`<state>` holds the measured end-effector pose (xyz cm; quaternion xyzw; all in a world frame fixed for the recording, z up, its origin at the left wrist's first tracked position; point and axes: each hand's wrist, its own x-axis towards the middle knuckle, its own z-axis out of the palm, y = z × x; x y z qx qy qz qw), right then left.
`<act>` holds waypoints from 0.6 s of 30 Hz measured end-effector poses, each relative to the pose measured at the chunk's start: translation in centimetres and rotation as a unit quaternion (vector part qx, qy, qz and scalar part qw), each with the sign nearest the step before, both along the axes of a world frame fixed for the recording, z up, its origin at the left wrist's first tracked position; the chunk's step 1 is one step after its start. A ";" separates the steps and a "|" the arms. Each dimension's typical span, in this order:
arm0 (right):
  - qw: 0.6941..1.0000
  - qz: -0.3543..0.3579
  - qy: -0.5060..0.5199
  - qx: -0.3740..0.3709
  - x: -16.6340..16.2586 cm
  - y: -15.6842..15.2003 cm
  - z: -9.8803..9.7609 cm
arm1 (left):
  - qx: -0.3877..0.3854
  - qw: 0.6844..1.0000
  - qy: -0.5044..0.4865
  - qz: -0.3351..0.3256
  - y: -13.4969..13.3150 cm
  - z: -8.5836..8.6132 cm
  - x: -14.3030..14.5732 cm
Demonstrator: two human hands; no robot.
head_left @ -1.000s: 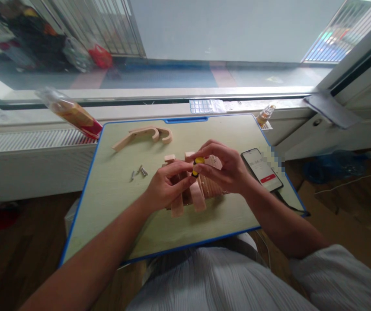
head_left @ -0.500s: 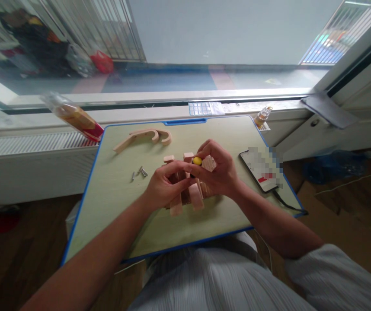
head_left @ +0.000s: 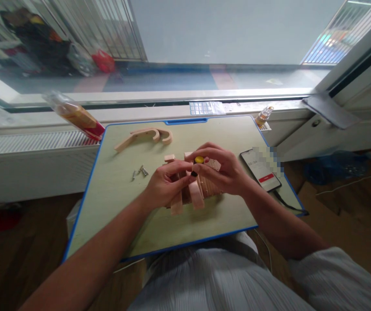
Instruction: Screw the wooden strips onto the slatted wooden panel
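Note:
A pale wooden assembly (head_left: 197, 196) of blocks and curved pieces lies on the board under both hands. Above it is what looks like a short screwdriver (head_left: 199, 160), with a yellow round end and black parts. Its yellow end sits between the thumb and fingers of my right hand (head_left: 226, 168). My left hand (head_left: 167, 179) is closed over the wooden assembly, thumb and index fingertips pinched at the screwdriver's black lower part. The tool's tip is hidden by the fingers.
Several loose screws (head_left: 143, 171) and curved wooden pieces (head_left: 146, 133) lie on the blue-edged board (head_left: 114, 211). A phone (head_left: 260, 168) with a cable is at the right. Bottles (head_left: 78, 119) stand beyond the board at the left and right, by the window.
My right hand has shifted its fingers around the yellow end, now straighter and looser. More of the wooden assembly's ridged right part shows below it. My left hand has barely moved.

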<state>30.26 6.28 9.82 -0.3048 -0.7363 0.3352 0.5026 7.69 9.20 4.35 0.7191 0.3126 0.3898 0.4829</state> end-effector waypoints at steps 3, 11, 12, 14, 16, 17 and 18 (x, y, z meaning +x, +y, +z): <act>0.999 -0.038 -0.003 0.019 0.0 0.1 -0.4 | 0.013 1.000 0.010 0.002 0.0 0.2 0.0; 0.991 -0.124 0.013 0.052 -1.4 0.1 -2.0 | 0.045 0.998 0.039 0.001 -0.2 0.7 0.0; 0.991 -0.125 0.017 0.055 -1.4 0.1 -2.1 | 0.045 0.998 0.044 0.004 -0.2 0.7 0.0; 0.990 -0.124 0.024 0.061 -1.5 0.1 -2.1 | 0.039 0.998 0.052 0.008 -0.2 0.6 0.0; 0.989 -0.131 0.025 0.061 -1.7 0.1 -2.1 | 0.034 0.998 0.056 0.010 -0.2 0.6 0.1; 0.988 -0.138 0.023 0.058 -1.7 0.0 -2.1 | 0.033 0.998 0.057 0.009 -0.2 0.6 0.2; 0.988 -0.144 0.020 0.054 -1.8 0.0 -2.0 | 0.033 0.998 0.057 0.009 -0.2 0.6 0.2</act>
